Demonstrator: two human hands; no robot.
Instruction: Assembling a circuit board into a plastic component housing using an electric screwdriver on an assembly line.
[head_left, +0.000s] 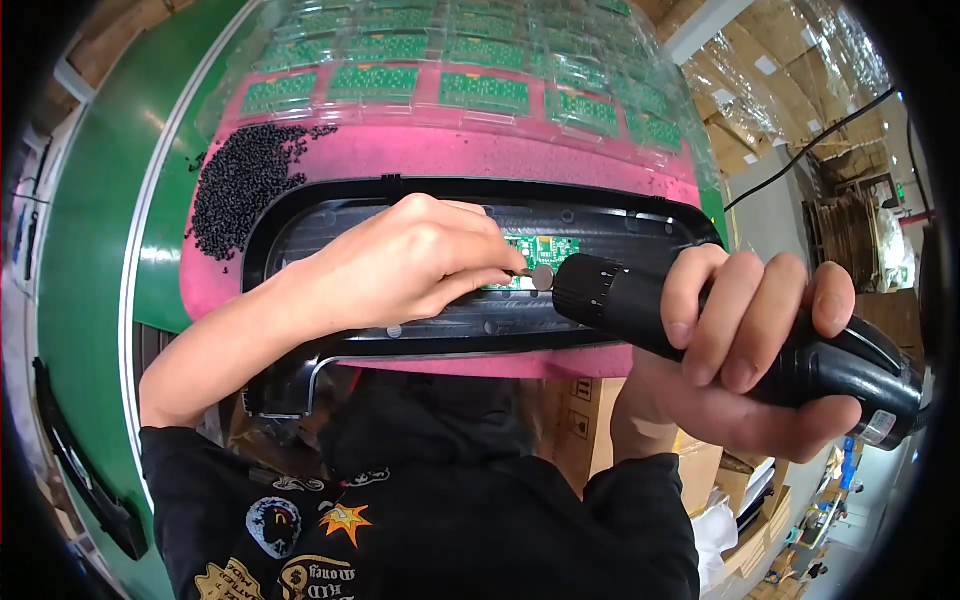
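My right hand [745, 345] grips a black electric screwdriver [640, 300] whose tip points left at a small green circuit board [540, 250]. The board sits inside a long black plastic housing [330, 225] lying on a pink foam pad [450, 155]. My left hand [400, 265] rests on the housing, its fingertips pinched at the screwdriver's bit next to the board. Whether a screw is between those fingers is hidden.
A heap of small black screws [240, 185] lies on the pink pad's left end. Clear plastic trays with several green circuit boards [480, 90] fill the far side. A green conveyor surface [90, 230] runs along the left. Cardboard boxes [575, 420] stand below the bench.
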